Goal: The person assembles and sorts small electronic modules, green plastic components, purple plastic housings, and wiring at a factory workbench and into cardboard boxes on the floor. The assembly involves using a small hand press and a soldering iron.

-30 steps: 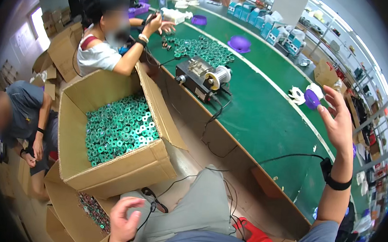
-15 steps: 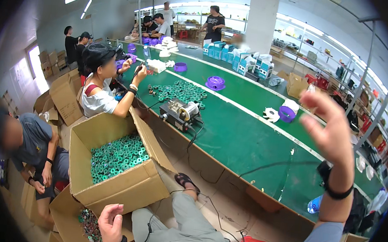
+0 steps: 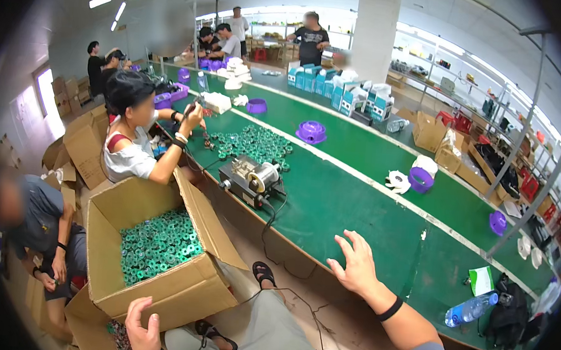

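Note:
My right hand (image 3: 357, 266) hovers over the near edge of the green workbench (image 3: 369, 207), fingers spread and nothing in them; a black band circles the wrist. Low in the picture my left hand (image 3: 143, 329) is held in front of a large cardboard box (image 3: 174, 297), its fingers apart and the palm bare. That box holds a heap of small green ring-shaped parts (image 3: 158, 244). On the bench, beyond my right hand, stands a black machine with a wire spool (image 3: 252, 178). More green ring parts (image 3: 251, 140) lie in a pile behind it.
A water bottle (image 3: 471, 310) and a black bag (image 3: 510, 314) lie at the bench's right end. Purple housings (image 3: 311, 132) and blue cartons (image 3: 345, 92) sit farther off. A co-worker (image 3: 137, 126) works at left; another person (image 3: 37, 216) sits nearer. Cables (image 3: 304, 300) trail near my legs.
My right hand has come down and left from its raised place to over the bench edge. My left hand has shifted slightly left and down. The view has turned a little.

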### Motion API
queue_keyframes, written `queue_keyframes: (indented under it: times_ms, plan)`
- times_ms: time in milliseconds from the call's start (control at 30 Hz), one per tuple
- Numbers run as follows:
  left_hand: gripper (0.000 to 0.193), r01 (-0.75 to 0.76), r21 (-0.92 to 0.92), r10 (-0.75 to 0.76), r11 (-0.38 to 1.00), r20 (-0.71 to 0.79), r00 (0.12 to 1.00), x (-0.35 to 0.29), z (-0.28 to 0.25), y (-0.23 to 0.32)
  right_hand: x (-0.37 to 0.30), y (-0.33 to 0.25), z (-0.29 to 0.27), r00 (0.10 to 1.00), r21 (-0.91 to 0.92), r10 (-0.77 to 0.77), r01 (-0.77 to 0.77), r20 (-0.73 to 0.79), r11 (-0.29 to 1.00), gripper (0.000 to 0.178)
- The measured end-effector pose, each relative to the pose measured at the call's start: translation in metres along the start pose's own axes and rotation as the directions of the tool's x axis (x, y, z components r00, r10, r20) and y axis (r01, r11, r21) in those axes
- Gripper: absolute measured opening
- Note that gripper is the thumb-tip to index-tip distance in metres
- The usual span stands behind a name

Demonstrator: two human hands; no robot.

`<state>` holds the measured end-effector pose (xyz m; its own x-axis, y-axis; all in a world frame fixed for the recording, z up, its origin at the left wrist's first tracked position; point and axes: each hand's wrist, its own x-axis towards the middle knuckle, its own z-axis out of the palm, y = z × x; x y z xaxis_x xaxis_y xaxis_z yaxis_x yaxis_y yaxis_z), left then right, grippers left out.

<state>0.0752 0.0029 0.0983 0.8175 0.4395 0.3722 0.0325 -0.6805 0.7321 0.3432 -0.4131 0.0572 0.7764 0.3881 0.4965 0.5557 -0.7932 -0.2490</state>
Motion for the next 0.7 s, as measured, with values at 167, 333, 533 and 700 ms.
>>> queue_keyframes:
  times_ms: [167, 333, 533, 700]
  plan:
    - [0.031, 0.010, 0.181, -0.004, 0.983, -0.031, 1.000, 0.034, 0.004, -0.045, 0.004, 0.017, 0.042, 0.977, -0.072, 0.135, -0.124, 0.165, 0.990, 0.069]
    - [0.032, 0.151, 0.099, -0.147, 0.984, -0.041, 0.988, 0.054, 0.025, -0.084, 0.006, 0.017, 0.041, 0.950, -0.150, 0.181, -0.147, 0.255, 0.978, 0.072]
    - [0.034, 0.064, -0.042, -0.067, 0.997, -0.083, 0.994, 0.051, 0.036, -0.081, 0.014, 0.021, 0.056, 0.953, -0.136, 0.172, -0.141, 0.250, 0.981, 0.068]
    - [0.044, 0.032, 0.091, -0.017, 0.995, -0.155, 0.988, 0.018, 0.024, -0.106, 0.004, 0.022, 0.046, 0.975, -0.088, 0.148, -0.135, 0.164, 0.987, 0.065]
